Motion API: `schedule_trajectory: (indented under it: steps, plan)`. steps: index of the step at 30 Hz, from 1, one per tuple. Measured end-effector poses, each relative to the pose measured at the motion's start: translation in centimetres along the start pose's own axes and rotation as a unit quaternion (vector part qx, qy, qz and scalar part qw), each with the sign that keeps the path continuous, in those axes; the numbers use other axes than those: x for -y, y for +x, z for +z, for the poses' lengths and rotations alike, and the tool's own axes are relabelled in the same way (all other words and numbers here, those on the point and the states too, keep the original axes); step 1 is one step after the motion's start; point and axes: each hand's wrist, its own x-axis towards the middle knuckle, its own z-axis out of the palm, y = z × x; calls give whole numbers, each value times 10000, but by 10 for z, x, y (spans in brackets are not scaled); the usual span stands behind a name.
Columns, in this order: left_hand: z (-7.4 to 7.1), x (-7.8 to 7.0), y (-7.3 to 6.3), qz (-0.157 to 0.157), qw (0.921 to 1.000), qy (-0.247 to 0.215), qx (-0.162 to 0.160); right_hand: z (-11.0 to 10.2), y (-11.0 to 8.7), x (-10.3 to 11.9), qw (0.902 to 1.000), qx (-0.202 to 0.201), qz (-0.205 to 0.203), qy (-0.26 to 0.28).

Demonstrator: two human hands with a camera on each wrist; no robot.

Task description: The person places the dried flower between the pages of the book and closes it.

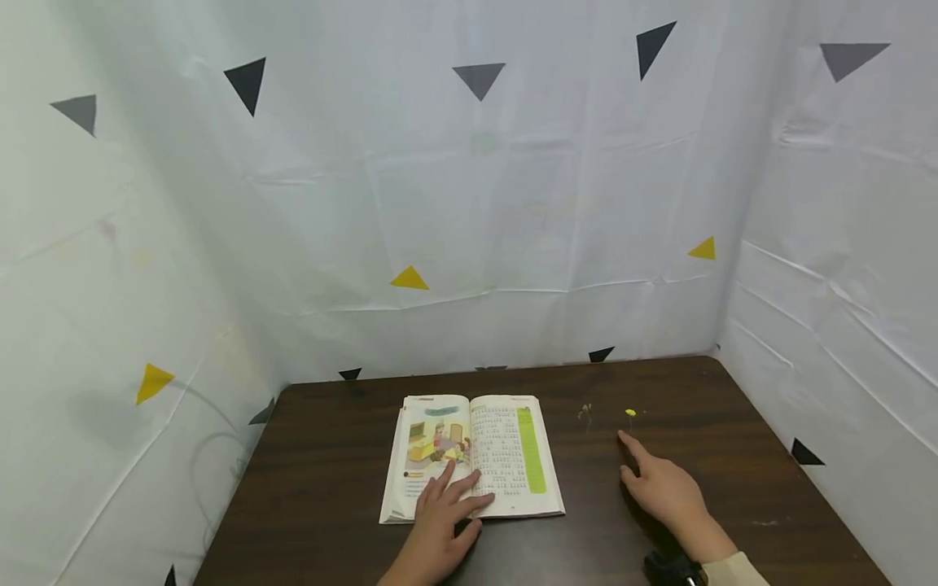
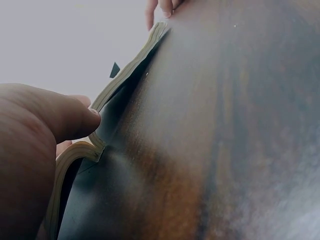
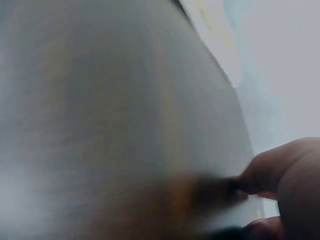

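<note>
An open book (image 1: 506, 456) lies on the table, a colour picture on its left page and printed lines with a green strip on its right page. My left hand (image 1: 443, 521) rests over its lower middle with the fingers spread; in the left wrist view the thumb (image 2: 75, 117) is close to the book's lower edge. To the right, my right hand (image 1: 663, 488) has its index finger stretched toward a small yellow flower (image 1: 630, 413), the fingertip just below it. The right wrist view is blurred. A thin, pale green sprig (image 1: 585, 413) lies between book and flower.
The dark wooden table (image 1: 322, 464) has a white cloth (image 1: 513, 228) with grey, black and yellow triangles hanging behind it and on both sides. A dark strap (image 1: 670, 568) circles the right wrist beside a beige sleeve (image 1: 733, 570).
</note>
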Motion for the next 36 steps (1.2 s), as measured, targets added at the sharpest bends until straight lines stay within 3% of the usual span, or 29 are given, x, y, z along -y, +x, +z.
schedule_trajectory:
  steps: [9,20,26,36]
  plan:
    - [-3,2,0,19,9999,104,50,-1,2,5,9996,41,280,89]
    - [-2,3,1,17,10000,81,-18,-1,9,1,9944,-972,196,367]
    - [1,5,-2,17,10000,23,26,-9,23,-6,9883,-1470,-308,-252]
    - [-1,1,0,-35,9999,-32,154,-25,44,-6,9849,-1437,-379,-891]
